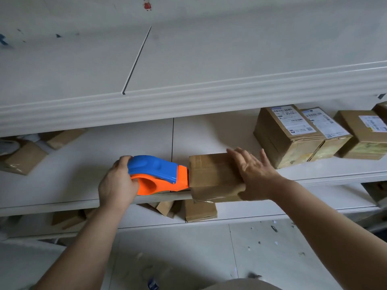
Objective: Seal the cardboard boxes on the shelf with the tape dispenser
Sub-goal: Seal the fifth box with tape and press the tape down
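Note:
A small brown cardboard box [211,174] sits at the front edge of the middle white shelf [73,168], slightly overhanging it. My left hand [117,183] grips the blue and orange tape dispenser [161,174], whose orange nose touches the box's left side. My right hand [253,172] lies flat with spread fingers on the box's top right, its thumb down the front face.
Three taped boxes with labels [287,135] stand at the right of the same shelf, and two plain boxes [23,158] lie at its left. More boxes [199,210] sit on the shelf below. The upper shelf's edge [188,101] overhangs above.

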`<state>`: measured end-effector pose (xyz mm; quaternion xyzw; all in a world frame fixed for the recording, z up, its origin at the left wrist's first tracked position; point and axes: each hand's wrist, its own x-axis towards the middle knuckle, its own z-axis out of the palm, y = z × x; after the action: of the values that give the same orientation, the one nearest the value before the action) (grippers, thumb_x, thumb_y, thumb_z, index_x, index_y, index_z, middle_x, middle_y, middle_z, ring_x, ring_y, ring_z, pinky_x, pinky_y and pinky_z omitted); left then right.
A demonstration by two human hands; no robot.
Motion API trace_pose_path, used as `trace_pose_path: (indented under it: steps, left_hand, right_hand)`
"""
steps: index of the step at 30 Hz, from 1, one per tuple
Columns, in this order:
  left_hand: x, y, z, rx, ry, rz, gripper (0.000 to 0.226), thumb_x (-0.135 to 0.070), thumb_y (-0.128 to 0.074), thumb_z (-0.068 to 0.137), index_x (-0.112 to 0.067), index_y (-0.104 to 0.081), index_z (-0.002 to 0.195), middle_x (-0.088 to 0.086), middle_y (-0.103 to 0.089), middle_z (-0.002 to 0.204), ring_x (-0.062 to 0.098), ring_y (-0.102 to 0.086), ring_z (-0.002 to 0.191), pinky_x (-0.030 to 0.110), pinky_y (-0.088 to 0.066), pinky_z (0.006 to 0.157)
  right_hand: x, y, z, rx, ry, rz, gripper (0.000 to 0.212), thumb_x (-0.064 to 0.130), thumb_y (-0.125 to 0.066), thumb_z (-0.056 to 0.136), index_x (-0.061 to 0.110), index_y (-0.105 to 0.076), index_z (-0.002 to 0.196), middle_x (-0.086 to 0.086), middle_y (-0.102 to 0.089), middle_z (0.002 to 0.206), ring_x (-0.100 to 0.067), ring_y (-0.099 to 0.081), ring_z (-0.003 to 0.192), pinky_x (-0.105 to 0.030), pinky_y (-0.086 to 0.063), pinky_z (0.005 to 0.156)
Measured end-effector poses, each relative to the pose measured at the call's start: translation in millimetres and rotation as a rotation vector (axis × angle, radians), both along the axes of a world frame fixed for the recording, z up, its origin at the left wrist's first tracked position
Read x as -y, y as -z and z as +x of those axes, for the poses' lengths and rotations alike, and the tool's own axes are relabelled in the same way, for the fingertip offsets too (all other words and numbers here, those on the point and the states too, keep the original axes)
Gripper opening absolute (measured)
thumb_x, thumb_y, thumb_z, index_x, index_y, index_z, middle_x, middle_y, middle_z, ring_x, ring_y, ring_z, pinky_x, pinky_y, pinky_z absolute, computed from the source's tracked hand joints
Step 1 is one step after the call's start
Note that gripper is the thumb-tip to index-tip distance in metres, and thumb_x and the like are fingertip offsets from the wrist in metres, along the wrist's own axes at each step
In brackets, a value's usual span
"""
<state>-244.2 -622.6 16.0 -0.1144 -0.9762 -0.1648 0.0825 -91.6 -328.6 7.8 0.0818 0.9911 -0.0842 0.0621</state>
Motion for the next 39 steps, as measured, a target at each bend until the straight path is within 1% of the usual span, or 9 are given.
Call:
trace_pose_path:
  steps: [2,4,10,13,17,22,25,35,39]
  left_hand:
    - [-2,4,-3,0.052,-0.017,0.093,0.052,-0.004,-0.056,0.076,-0.021,-0.052,0.125,0.010,-0.064,0.113,0.038,-0.058,0.099,0.034,-0.042,0.068]
    - [1,10,-5,0.095,-0.006,0.138,0.054,-0.005,-0.059,0.075,-0.022,-0.052,0.126,0.009,-0.065,0.112,0.037,-0.058,0.101,0.033,-0.041,0.069]
    - [24,31,-10,0.202,0.184,0.301,0.066,0.001,-0.065,0.067,-0.022,-0.051,0.128,0.001,-0.064,0.113,0.022,-0.059,0.103,0.026,-0.044,0.086]
    - [30,37,-10,0.301,0.324,0.369,0.072,-0.001,-0.070,0.067,-0.025,-0.048,0.131,-0.001,-0.061,0.110,0.017,-0.059,0.100,0.024,-0.044,0.087]
    - [34,45,-14,0.380,0.470,0.334,0.077,-0.009,-0.068,0.062,-0.031,-0.045,0.132,-0.006,-0.053,0.121,0.011,-0.055,0.110,0.030,-0.047,0.095]
    - [29,42,-18,0.457,0.597,0.253,0.084,-0.009,-0.066,0.062,-0.045,-0.038,0.133,-0.013,-0.052,0.122,0.007,-0.055,0.109,0.028,-0.050,0.092]
    - [31,38,-24,0.403,0.625,0.177,0.086,-0.006,-0.061,0.065,-0.050,-0.035,0.134,-0.013,-0.048,0.120,0.009,-0.052,0.107,0.027,-0.049,0.090]
    - [69,28,-47,0.304,0.539,0.053,0.087,0.002,-0.056,0.070,-0.047,-0.036,0.139,-0.012,-0.043,0.105,0.010,-0.051,0.095,0.017,-0.041,0.075]
    - [64,20,-40,0.282,0.555,0.068,0.086,0.007,-0.053,0.070,-0.043,-0.040,0.139,-0.011,-0.043,0.107,0.013,-0.052,0.096,0.026,-0.046,0.080]
  right_hand:
    - [27,0,-8,-0.002,-0.099,0.132,0.129,0.053,-0.073,0.065,0.022,0.020,0.149,-0.003,0.015,0.160,-0.021,0.017,0.147,-0.063,0.005,0.113]
    - [55,5,-15,-0.054,-0.189,0.113,0.129,0.062,-0.071,0.066,0.022,0.018,0.150,-0.001,0.022,0.159,-0.020,0.023,0.145,-0.060,0.008,0.114]
    - [79,8,-35,0.047,-0.183,0.190,0.126,0.072,-0.064,0.067,0.017,0.010,0.152,-0.004,0.021,0.159,-0.025,0.023,0.145,-0.061,0.003,0.114]
    - [89,5,-52,0.062,-0.147,0.213,0.125,0.066,-0.067,0.069,0.015,0.012,0.151,-0.009,0.019,0.159,-0.029,0.020,0.146,-0.065,0.004,0.112]
    - [82,11,-57,-0.012,-0.113,0.144,0.105,0.054,-0.058,0.079,0.019,0.008,0.152,-0.005,-0.008,0.159,-0.025,-0.002,0.147,-0.062,0.001,0.113]
    - [74,10,-56,0.020,-0.127,0.124,0.113,0.056,-0.062,0.076,0.016,0.012,0.152,-0.003,-0.004,0.160,-0.022,0.001,0.148,-0.060,0.004,0.116]
    - [72,11,-56,0.020,-0.106,0.132,0.112,0.052,-0.062,0.077,0.017,0.013,0.151,-0.002,-0.003,0.160,-0.021,0.002,0.148,-0.059,0.004,0.115]
    - [50,10,-50,0.077,-0.050,0.149,0.119,0.057,-0.066,0.074,0.021,0.019,0.150,0.001,0.003,0.160,-0.020,0.005,0.148,-0.061,0.007,0.114]
    - [50,10,-48,0.069,-0.069,0.140,0.112,0.052,-0.061,0.079,0.018,0.019,0.150,0.000,0.003,0.160,-0.022,0.007,0.148,-0.062,0.009,0.113]
